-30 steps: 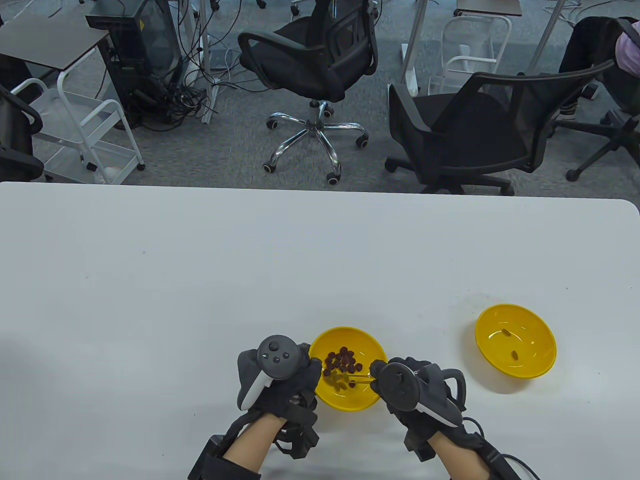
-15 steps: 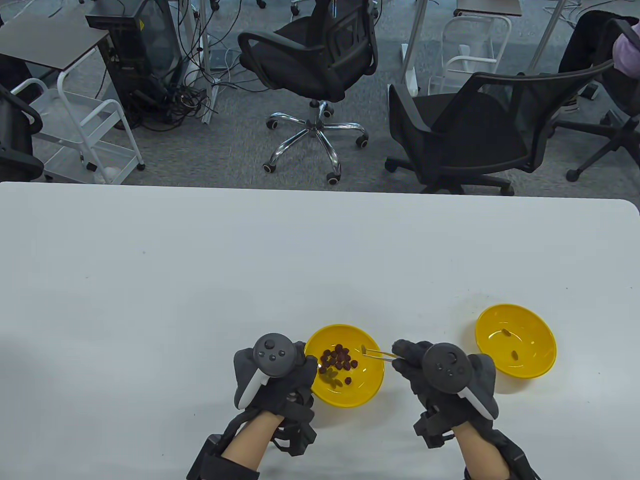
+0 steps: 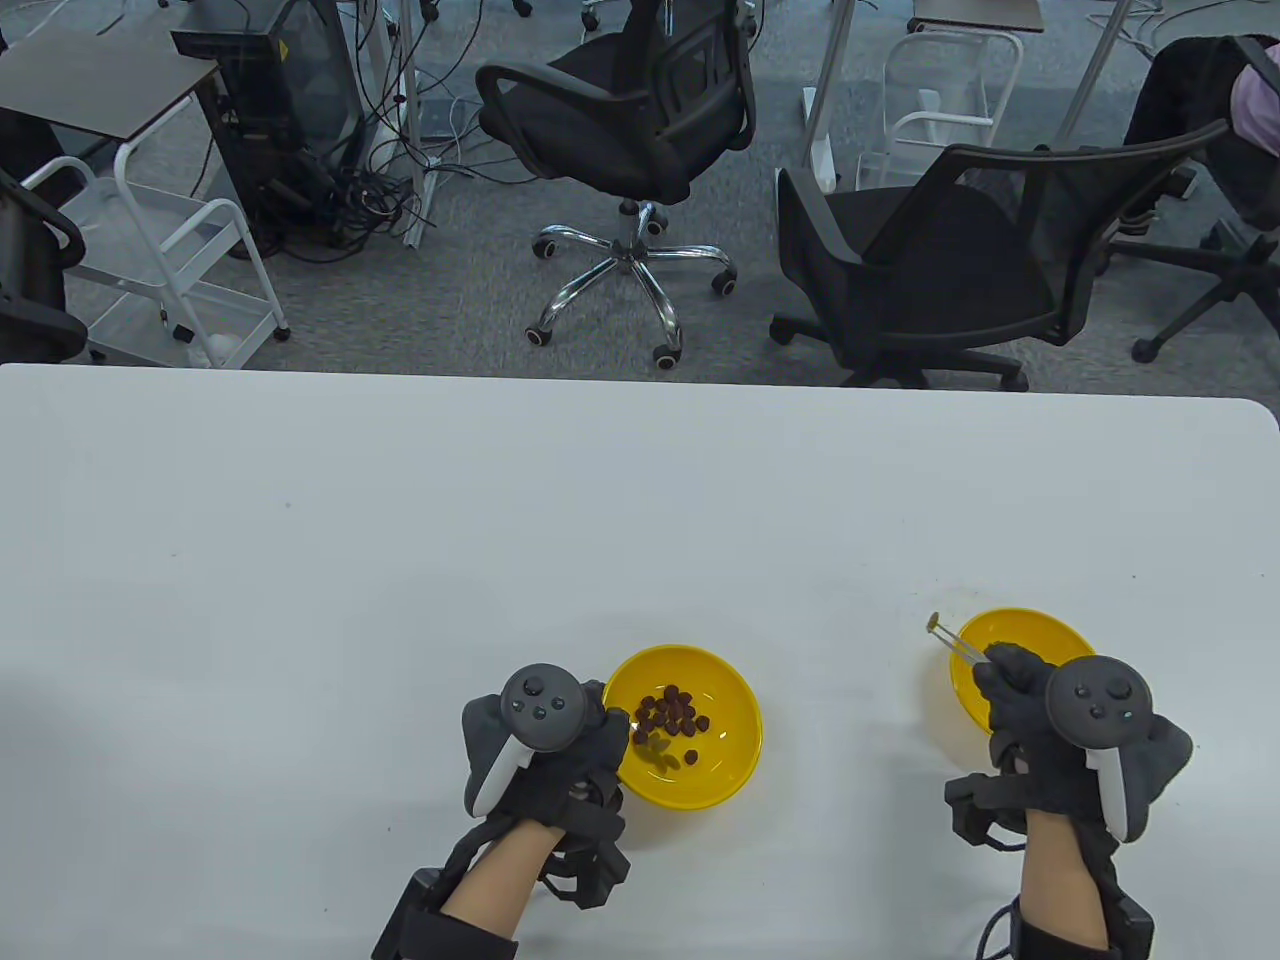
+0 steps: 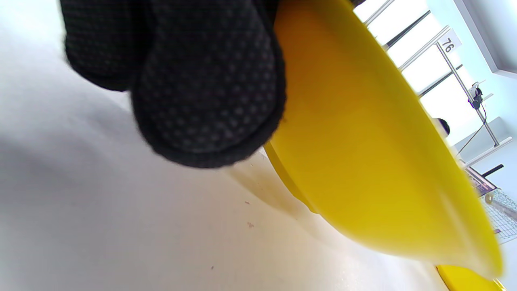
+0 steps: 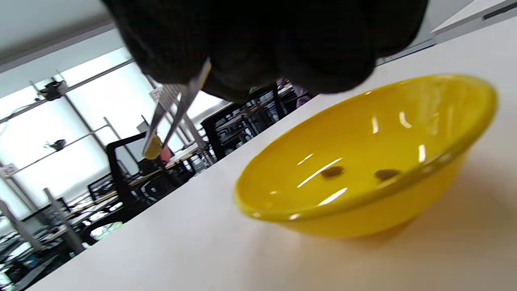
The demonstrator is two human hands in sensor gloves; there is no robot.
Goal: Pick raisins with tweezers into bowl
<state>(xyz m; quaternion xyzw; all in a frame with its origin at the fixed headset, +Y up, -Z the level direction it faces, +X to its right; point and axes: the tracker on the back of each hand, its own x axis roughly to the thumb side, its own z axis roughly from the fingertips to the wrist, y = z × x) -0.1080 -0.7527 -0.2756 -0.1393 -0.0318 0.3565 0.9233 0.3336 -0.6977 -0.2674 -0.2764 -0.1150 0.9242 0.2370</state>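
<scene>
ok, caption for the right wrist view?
Tweezers carrying a raisin beside the yellow bowl, two raisins already inside.

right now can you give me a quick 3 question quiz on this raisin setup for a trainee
1. True or false: the tweezers in the right hand carry a raisin at their tips.
2. How many raisins already lie in the right bowl?
   A. none
   B. two
   C. ten
3. Fill in: the left hand rests against the ____ of the left bowl.

Key:
1. true
2. B
3. rim
</scene>
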